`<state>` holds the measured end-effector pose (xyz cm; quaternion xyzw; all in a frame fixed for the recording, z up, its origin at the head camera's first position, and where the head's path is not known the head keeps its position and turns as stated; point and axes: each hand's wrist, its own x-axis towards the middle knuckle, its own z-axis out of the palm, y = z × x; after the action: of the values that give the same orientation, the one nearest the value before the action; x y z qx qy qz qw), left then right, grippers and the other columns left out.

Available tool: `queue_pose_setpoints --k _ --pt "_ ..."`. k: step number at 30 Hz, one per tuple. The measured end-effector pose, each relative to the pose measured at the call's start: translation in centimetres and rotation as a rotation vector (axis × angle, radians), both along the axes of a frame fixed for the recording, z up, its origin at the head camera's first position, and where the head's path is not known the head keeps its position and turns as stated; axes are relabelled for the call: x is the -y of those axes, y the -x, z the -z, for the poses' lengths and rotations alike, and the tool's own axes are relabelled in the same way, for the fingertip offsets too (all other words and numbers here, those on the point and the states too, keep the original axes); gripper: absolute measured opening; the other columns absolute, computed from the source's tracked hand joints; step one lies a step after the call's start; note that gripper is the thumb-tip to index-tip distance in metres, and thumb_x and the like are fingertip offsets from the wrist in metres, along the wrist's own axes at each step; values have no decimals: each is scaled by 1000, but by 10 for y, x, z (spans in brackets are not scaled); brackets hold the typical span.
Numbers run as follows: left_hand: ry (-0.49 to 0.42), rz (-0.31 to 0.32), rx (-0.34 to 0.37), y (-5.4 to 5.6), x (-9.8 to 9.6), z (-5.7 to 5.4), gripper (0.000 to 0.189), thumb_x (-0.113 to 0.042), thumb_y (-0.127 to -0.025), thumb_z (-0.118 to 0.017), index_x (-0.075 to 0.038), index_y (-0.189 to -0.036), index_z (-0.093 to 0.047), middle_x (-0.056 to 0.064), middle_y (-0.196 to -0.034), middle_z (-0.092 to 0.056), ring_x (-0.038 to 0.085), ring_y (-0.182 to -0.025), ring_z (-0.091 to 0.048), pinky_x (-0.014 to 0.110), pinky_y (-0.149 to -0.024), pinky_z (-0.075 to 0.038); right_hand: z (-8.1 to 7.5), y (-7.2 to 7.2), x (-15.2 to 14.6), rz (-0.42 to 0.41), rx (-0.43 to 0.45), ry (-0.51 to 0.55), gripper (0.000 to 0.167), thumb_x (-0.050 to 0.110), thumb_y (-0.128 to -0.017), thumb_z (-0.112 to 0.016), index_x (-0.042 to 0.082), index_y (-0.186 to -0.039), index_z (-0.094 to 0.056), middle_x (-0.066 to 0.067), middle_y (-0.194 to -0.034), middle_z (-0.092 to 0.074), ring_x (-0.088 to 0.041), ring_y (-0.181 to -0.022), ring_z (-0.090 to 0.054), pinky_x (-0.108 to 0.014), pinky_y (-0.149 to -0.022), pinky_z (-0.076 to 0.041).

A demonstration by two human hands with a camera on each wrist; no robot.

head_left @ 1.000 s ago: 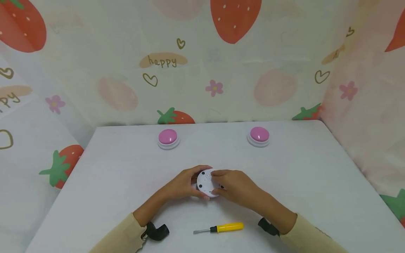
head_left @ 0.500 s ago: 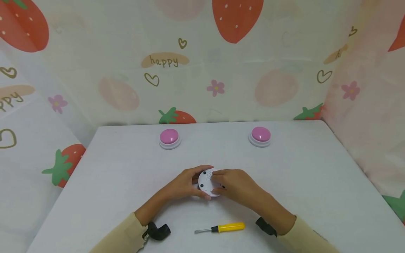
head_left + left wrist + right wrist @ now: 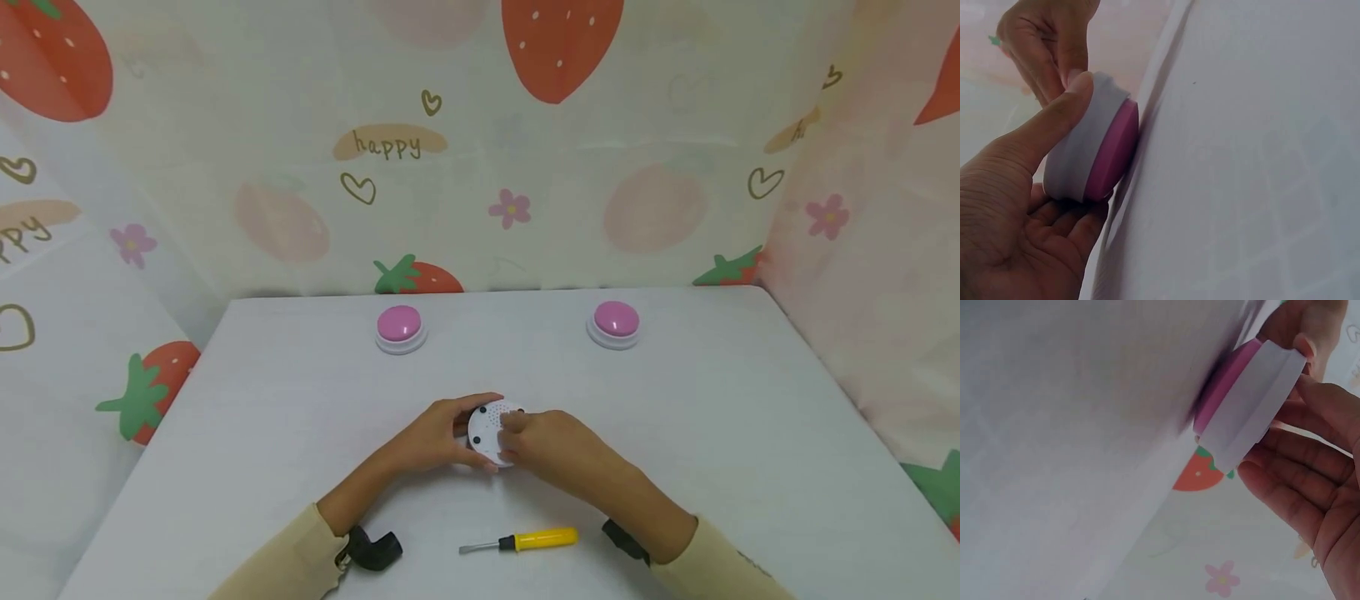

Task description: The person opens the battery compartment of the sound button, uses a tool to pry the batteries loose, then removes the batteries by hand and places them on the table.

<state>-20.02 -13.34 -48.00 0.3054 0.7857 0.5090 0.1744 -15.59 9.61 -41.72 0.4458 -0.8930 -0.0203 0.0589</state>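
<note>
The index finger of the right hand (image 3: 558, 450) has bent further, uncovering a black foot (image 3: 521, 411) on the underside of the button (image 3: 486, 436); this suggests that the work is at that face. The button stands dome (image 3: 1113, 150) down at the tabletop (image 3: 300, 392). Left hand (image 3: 435, 437): fingers clamped around the rim. Right hand: fingers bent, touching the underside; whether they pinch cannot be told.

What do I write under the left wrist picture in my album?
The left hand holds a pink button pink side down on the table, the right hand at its white base.
</note>
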Motion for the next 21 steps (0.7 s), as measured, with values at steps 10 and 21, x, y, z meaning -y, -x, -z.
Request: queue_pose_setpoints --k 10,21 --pt "-36 19 8 2 -1 3 92 -20 -75 -92 -10 -153 -44 1 -146 -55 14 -126 -58 25 -106 -48 0 -6 3 -23 -90 -135 35 16 -86 -83 9 -120 -74 -7 -117 -68 -18 -86 -73 -26 -79 -61" --pt "-104 21 73 3 -2 7 87 -11 -77 -90 -7 -152 -45 6 -144 -57 18 -123 -61 26 -102 -51 0 -7 4 -40 -90 -142 38 17 -89 -80 5 -124 -72 -9 -126 -68 -19 -95 -73 -26 -80 -60"
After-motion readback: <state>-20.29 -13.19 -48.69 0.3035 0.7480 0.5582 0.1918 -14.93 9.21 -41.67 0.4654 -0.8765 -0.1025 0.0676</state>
